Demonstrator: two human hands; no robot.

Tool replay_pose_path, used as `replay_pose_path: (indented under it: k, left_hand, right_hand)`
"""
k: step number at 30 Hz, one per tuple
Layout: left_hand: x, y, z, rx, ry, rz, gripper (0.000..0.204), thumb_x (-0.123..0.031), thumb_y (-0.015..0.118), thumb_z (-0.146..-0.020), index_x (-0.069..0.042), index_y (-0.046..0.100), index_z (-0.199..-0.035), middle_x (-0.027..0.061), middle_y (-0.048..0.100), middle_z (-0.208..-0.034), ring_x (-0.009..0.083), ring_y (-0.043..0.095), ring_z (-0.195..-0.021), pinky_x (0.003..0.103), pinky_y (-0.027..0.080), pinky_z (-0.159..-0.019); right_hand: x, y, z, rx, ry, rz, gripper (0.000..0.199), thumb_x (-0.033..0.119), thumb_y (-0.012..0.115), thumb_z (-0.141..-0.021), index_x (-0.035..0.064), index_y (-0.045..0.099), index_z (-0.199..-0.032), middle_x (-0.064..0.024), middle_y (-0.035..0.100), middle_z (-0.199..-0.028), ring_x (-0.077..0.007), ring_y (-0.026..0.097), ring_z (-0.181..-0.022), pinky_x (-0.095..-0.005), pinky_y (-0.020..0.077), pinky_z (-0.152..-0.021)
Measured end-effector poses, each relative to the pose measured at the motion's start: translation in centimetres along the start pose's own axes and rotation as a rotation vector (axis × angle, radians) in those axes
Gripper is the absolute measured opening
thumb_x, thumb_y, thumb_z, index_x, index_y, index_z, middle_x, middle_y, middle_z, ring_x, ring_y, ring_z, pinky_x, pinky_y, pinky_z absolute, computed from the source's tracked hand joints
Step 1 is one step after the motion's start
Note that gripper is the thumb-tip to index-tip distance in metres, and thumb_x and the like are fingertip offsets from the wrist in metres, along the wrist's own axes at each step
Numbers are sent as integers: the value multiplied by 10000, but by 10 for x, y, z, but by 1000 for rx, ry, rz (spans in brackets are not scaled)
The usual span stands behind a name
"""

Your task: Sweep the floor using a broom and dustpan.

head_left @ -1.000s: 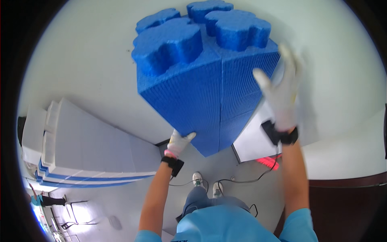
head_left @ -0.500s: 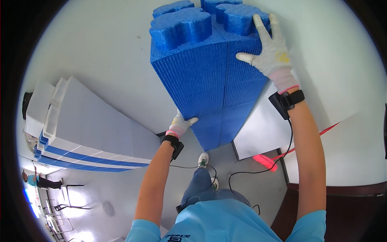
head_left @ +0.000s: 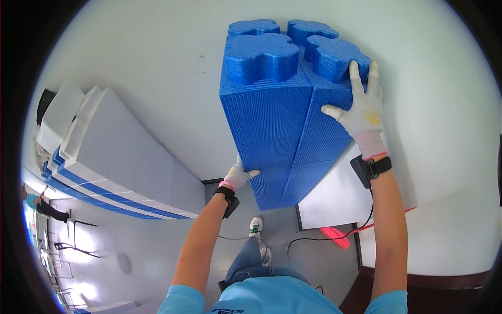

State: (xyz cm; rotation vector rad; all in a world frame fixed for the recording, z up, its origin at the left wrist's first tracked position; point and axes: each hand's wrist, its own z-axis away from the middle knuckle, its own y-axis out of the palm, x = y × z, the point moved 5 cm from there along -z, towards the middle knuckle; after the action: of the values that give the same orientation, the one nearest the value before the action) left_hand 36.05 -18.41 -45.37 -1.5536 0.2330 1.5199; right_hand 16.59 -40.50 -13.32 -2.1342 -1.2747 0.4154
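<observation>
My gloved left hand and right hand press flat, fingers spread, against opposite sides of a tall blue foam block, gripping it between them.

Left hand: white knit glove with a pink-edged cuff. A black wrist-worn device sits just below the cuff on a black strap.

Right hand: matching white knit glove — a faint yellow mark shows on its back, and the cuff is trimmed in pink. A black band with a flat black rectangular module is strapped at the wrist.

Forearms: bare from wristbands to sleeves.

Upper body: light blue short-sleeved shirt.

Legs: blue denim trousers.

Footwear: light-coloured shoes — one shows a small green detail.
</observation>
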Motion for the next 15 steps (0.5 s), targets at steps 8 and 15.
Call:
replay_pose_path:
  k: [8, 15]
  left_hand:
    - [-30, 1, 32, -57, 11, 51, 1004, -182, 721, -761, -107, 5, -1461, 213, 479, -1301, 290, 474, -1209, 328, 357, -1017]
    - [-69, -3, 80, -270, 145, -97, 932, -241, 702, -745, 2, 122, -1433, 227, 214, -1465, 323, 220, -1366, 336, 217, -1112]
  right_hand:
    - [7, -9, 2, -34, -36, -19, 1021, 489, 806, -521, 201, 357, -1392, -251, 231, -1437, -440, 388, -1196, -458, 389, -973]
    - [11, -27, 9, -73, -142, 176, 867, 427, 743, -662, 131, 357, -1380, -244, 314, -1400, -399, 333, -1276, -454, 309, -1051]
